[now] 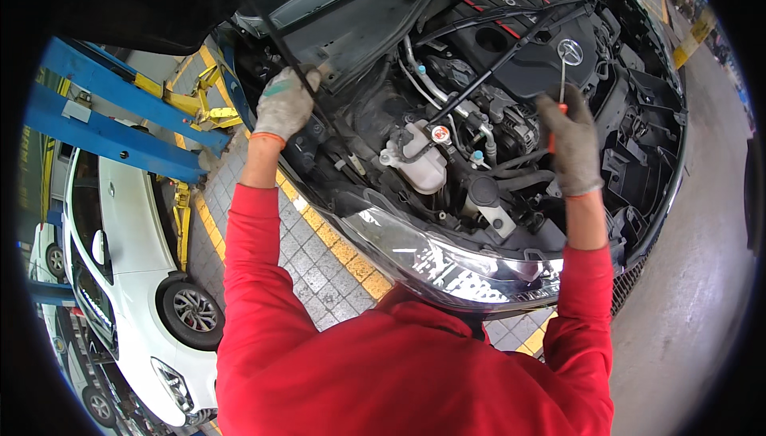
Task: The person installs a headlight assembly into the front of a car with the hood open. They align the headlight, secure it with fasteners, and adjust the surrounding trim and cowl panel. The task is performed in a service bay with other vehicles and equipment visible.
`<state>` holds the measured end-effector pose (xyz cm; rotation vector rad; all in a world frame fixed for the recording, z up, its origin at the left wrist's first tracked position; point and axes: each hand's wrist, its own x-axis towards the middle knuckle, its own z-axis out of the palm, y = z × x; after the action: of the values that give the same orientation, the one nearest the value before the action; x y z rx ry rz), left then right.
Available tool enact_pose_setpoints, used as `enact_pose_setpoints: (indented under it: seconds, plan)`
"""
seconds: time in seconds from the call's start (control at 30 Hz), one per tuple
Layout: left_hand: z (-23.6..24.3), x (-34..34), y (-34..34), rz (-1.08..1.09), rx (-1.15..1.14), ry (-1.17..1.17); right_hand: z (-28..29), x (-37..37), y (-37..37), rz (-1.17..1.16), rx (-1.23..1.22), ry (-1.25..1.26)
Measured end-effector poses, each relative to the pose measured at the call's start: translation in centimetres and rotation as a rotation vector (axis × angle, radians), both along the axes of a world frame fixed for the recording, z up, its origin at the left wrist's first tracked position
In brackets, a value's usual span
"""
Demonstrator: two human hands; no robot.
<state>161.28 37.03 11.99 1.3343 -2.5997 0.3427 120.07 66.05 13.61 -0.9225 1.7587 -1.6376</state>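
Observation:
My left hand (285, 104), in a soiled grey work glove with an orange cuff, is at the left edge of the engine bay. Its fingers are curled at a thin dark hood support rod (275, 33), which slants down past the thumb; the fingertips are partly hidden. Over the right side of the engine bay, my right hand (573, 145), gloved alike, is closed around a screwdriver (563, 83). Parts of its red handle show beside the glove, and its metal shank points away from me toward the black engine cover (527, 41).
A pale coolant reservoir (420, 166) with a reddish cap lies between my hands. Along the near edge runs the headlight (455, 264). Beyond the left fender are a blue lift arm (120, 129), yellow lift parts and a white car (132, 220). Grey floor (686, 276) stretches along the right.

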Motion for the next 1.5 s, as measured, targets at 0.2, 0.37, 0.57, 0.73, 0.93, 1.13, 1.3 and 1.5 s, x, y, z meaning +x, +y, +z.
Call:
enact_pose_setpoints:
  seconds: [0.2, 0.37, 0.57, 0.73, 0.93, 1.13, 1.3, 1.5]
  plan:
    - [-3.0, 0.2, 0.8, -0.022, -0.194, 0.217, -2.0, 11.3, -11.8, 0.133, -0.043, -0.557]
    - [-2.1, 0.5, 1.1, -0.086, -0.209, 0.264, -4.2, 17.9, -20.6, 0.34, -0.019, -0.858]
    - [-1.9, 0.8, 0.1, -0.098, -0.179, 0.277, -6.4, 20.7, -25.3, 0.331, -0.065, -0.967]
    - [-1.5, 0.5, -0.9, -0.02, -0.113, 0.324, -6.3, 21.7, -26.6, 0.096, -0.003, -0.753]
    - [-0.3, 2.7, -6.8, 0.054, 0.417, 0.413, -5.8, 22.1, -27.2, 0.119, -0.088, -0.812]
    - [-3.4, 2.2, -14.0, 0.398, 1.027, 1.099, -5.1, 22.1, -27.1, 0.135, -0.082, -0.759]
    - [-9.2, 2.9, -21.0, 0.43, 1.085, 1.173, -3.7, 22.6, -27.0, 0.082, -0.092, -0.765]
    - [-16.0, 5.7, -27.4, 0.308, 1.363, 1.151, -3.7, 22.1, -26.9, 0.099, -0.131, -0.756]
